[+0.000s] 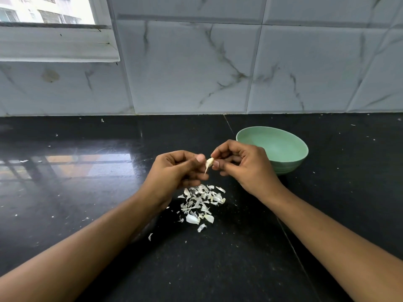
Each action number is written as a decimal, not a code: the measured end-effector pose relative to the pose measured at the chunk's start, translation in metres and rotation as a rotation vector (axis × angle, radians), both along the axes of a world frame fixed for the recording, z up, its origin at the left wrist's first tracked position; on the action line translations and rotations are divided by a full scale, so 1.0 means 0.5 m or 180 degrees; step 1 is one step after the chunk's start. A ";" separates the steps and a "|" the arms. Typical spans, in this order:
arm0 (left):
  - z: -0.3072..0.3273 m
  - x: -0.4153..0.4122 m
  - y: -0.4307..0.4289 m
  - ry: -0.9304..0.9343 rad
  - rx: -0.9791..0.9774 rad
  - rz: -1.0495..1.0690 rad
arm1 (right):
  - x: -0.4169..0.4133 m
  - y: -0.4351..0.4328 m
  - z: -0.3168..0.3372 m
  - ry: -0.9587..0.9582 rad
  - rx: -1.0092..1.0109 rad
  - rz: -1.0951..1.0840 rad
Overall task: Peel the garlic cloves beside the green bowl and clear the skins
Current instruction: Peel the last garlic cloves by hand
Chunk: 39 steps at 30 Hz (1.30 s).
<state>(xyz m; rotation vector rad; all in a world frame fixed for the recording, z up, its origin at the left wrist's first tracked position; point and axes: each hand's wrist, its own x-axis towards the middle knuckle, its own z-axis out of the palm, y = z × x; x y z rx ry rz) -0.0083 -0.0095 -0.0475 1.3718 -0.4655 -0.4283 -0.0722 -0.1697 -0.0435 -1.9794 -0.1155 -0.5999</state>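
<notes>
- Both forearms reach in from the near edge of the table (87,192) and meet just in front and to the left of the green bowl (290,164).
- Held in the air between the hands, just left of the bowl, is one garlic clove (209,162), with a thin strip of skin hanging from its lower end.
- The left hand (176,168) has its fingers (199,158) curled in, thumb and forefinger pinching the clove's left side.
- The right hand (244,164) is curled the same way, its fingers (220,149) nipping the clove's right side, partly in front of the bowl.
- A loose heap of skins (201,201) lies on the table nearer the camera than the bowl, below the hands; whether the two larger pale pieces in it are cloves or broad husks cannot be told.
- The step in hand looks like peeling, probably late: the heap is large and no plainly unpeeled cloves show beside the bowl.
- The next move calls for a steady pinch on the clove while the hanging strip is pulled free, then gathering the scattered skins, which are light and may slide or cling.
</notes>
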 end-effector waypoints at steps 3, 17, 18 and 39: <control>-0.003 0.000 0.002 0.0056 0.0064 -0.0041 | 0.001 -0.001 0.000 -0.0057 -0.0157 -0.0023; -0.008 0.006 0.002 -0.0167 0.0009 0.0017 | 0.004 0.005 0.000 0.0572 0.1198 0.0233; -0.008 0.005 0.001 -0.0169 0.0010 0.0015 | 0.004 0.005 0.000 0.0639 0.1234 0.0240; -0.019 -0.005 -0.002 -0.1368 0.0666 0.0460 | 0.001 0.041 -0.004 0.1197 0.1491 0.0028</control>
